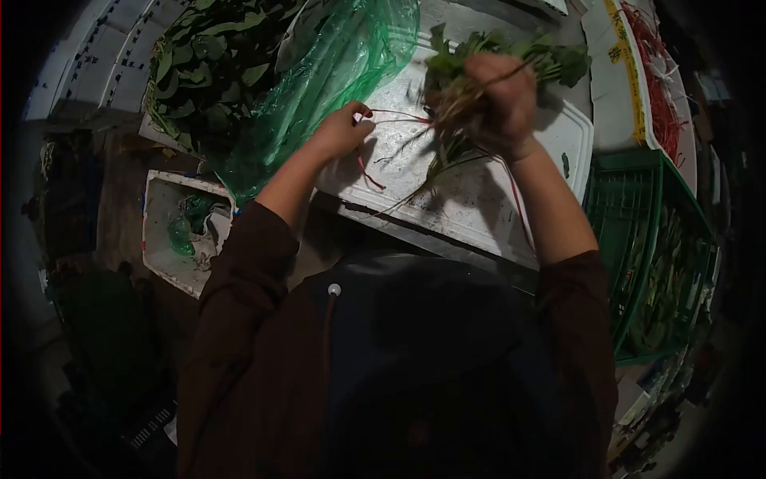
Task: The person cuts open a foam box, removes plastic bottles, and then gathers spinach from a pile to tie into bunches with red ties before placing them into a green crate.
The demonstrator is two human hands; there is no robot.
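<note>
My right hand point(507, 100), slightly blurred, is closed around a bunch of leafy greens point(455, 88) with thin roots and stems hanging down. A red string point(399, 120) runs from the bunch to my left hand point(343, 132), whose fingers pinch it. One tail of the string dangles below my left hand, and another red length hangs beside my right forearm. The bunch is above a white foam board point(471, 207), on which its lower stems seem to rest. How the string passes around the bunch is hidden.
Green plastic film point(319, 96) and a heap of dark leaves point(211, 72) lie at the left. A white foam box point(171, 263) with scraps stands below. At right are a green crate point(626, 231) and a white box with red strings point(658, 88).
</note>
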